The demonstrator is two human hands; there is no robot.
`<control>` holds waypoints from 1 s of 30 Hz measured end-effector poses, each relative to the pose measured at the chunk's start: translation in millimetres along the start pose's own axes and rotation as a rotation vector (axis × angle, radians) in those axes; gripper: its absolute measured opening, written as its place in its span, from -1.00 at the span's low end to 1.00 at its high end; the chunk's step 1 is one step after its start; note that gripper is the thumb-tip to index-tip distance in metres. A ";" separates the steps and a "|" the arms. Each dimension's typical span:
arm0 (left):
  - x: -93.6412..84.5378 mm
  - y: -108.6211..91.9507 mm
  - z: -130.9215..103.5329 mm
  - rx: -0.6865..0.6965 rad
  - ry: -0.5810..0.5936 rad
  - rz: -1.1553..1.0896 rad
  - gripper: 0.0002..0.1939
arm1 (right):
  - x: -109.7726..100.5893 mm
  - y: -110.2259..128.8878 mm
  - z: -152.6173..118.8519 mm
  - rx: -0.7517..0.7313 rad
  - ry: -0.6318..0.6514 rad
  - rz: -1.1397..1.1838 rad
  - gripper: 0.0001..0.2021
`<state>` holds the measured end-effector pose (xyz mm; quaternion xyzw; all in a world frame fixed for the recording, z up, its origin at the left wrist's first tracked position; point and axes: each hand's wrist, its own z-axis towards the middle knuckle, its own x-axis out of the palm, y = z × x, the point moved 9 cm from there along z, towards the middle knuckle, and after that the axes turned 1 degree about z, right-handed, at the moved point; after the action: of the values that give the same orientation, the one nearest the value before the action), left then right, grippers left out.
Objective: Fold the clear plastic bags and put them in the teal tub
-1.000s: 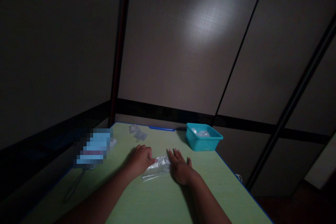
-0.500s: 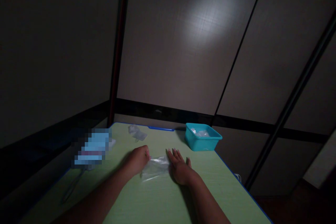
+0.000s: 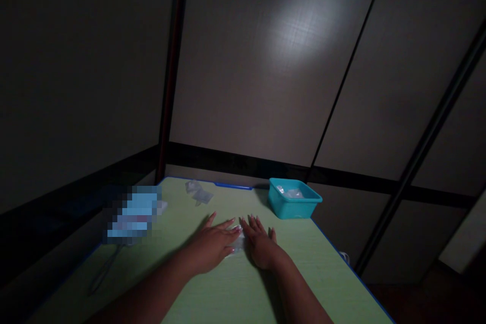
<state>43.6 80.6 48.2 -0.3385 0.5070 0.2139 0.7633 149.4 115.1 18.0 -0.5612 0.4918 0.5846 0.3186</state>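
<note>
A clear plastic bag point(image 3: 238, 245) lies flat on the light green table point(image 3: 220, 293), mostly covered by my hands. My left hand point(image 3: 214, 244) rests palm down over its left part, fingers spread. On its right edge lies my right hand point(image 3: 261, 243), also flat with the fingers stretched out. The fingertips of both hands almost meet above the bag. Neither hand grips anything.
A teal basket point(image 3: 294, 208) with clear plastic inside stands at the back right edge. Crumpled clear plastic point(image 3: 199, 193) lies at the back left. On the left is a pixelated blue item point(image 3: 134, 215) with a loop of cord point(image 3: 104, 271). Dark panels rise behind the table.
My left hand has opened from a closed grip on the bag's left edge and moved right, now flat over the bag. My right hand has stayed in place.
</note>
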 end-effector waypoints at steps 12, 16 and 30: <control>4.3 16.5 -0.2 -0.009 0.079 -0.019 -0.37 | -7.1 33.8 -8.4 -0.307 -0.015 0.165 -0.46; -1.3 28.9 -1.9 -0.068 0.047 0.018 -0.35 | 1.3 28.6 -4.9 -0.275 0.012 0.107 -0.44; -5.9 -39.1 -2.0 0.061 0.008 -0.112 -0.40 | 18.4 29.8 1.3 -0.241 0.069 -0.115 -0.33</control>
<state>66.2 52.7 64.8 -0.3435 0.4966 0.1541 0.7821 118.3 103.6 6.5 -0.6425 0.3956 0.6005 0.2648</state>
